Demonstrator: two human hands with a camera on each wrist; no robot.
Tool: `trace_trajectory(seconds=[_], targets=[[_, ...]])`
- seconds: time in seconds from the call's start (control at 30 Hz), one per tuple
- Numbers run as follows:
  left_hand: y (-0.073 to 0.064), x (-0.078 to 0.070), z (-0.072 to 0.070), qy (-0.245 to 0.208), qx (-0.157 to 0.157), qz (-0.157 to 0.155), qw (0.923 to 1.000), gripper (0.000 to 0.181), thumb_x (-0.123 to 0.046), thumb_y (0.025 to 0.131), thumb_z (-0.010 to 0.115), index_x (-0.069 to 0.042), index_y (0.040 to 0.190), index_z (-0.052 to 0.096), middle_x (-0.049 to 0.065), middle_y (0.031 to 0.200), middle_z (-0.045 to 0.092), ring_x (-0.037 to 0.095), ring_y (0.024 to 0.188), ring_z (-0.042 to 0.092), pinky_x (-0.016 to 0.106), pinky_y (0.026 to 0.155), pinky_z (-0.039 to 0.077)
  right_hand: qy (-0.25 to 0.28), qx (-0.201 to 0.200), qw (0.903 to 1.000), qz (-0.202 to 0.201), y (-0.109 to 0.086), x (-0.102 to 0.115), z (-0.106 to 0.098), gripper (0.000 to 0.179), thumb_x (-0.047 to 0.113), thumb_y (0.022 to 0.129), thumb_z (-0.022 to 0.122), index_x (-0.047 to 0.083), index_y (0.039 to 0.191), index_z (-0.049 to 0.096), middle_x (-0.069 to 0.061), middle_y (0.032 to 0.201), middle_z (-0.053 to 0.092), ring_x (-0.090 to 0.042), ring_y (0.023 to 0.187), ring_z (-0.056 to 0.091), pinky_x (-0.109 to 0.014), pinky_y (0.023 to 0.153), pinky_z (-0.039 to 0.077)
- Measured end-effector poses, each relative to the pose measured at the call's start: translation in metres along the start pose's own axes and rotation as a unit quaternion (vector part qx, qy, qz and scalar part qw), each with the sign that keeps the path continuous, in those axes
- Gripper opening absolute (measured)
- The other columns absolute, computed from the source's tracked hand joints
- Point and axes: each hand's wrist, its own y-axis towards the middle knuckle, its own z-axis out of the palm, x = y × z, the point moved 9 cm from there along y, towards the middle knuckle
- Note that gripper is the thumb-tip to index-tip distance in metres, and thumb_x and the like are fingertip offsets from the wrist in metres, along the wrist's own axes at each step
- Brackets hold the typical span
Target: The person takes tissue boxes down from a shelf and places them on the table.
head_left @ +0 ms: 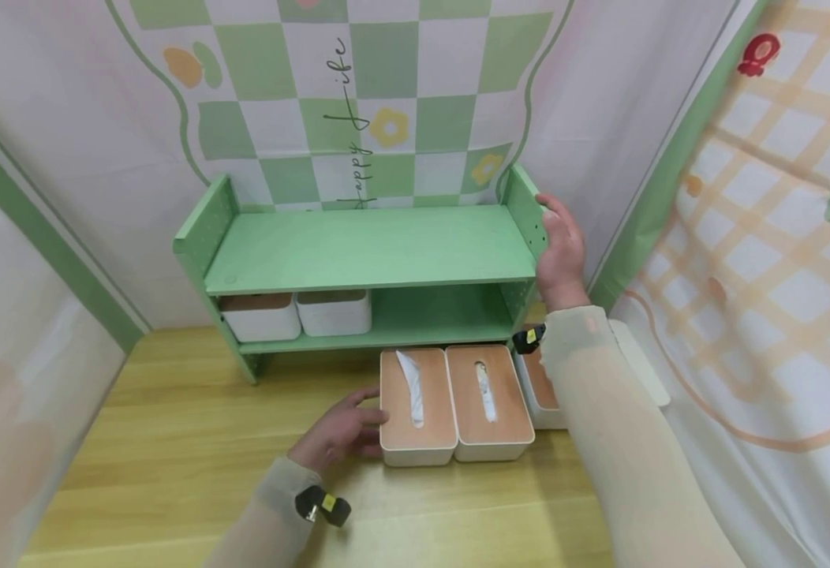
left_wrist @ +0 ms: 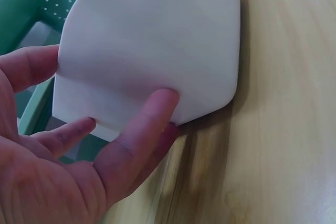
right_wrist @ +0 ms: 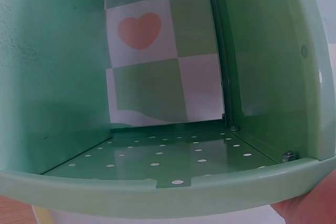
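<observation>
Two white tissue boxes with wood-look lids stand side by side before a green shelf (head_left: pixel 365 248). My left hand (head_left: pixel 340 430) is at the outer side of the left tissue box (head_left: pixel 399 406); its spread fingers (left_wrist: pixel 142 129) touch the white wall in the left wrist view. The right tissue box (head_left: pixel 507 402) stands against its neighbour, and white tissue shows in both lid slots. My right hand (head_left: pixel 562 256) holds the shelf's right side panel near its top, fingertips over the edge. Only a bit of that hand shows in the right wrist view.
Two white boxes, one box (head_left: pixel 262 319) beside another box (head_left: pixel 334 314), sit on the lower shelf's left half. A third lidded box (head_left: pixel 543 386) is partly behind my right forearm, near a white object (head_left: pixel 638 363). Printed curtains surround the wooden table (head_left: pixel 173 450).
</observation>
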Motion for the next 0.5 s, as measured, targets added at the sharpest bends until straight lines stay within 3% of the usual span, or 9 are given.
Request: trace_trajectory(seconds=[0.5], targets=[[-0.0005,-0.0031,-0.0002,0.002,-0.008,0.001,1.0,0.074,-0.01,0.091,0.069,-0.009,0.154,0.031,0.024,0.106,0.068,0.041,0.096,0.068,0.05,0.076,0.058,-0.004,-0.004,0.9999,-0.01,0.0014,-0.0013,-0.0007,0.046,0.046,0.104,0.034,0.033,0.143,0.053,0.016,0.153,0.036,-0.009,0.137,0.029,-0.04,0.113,0.019]])
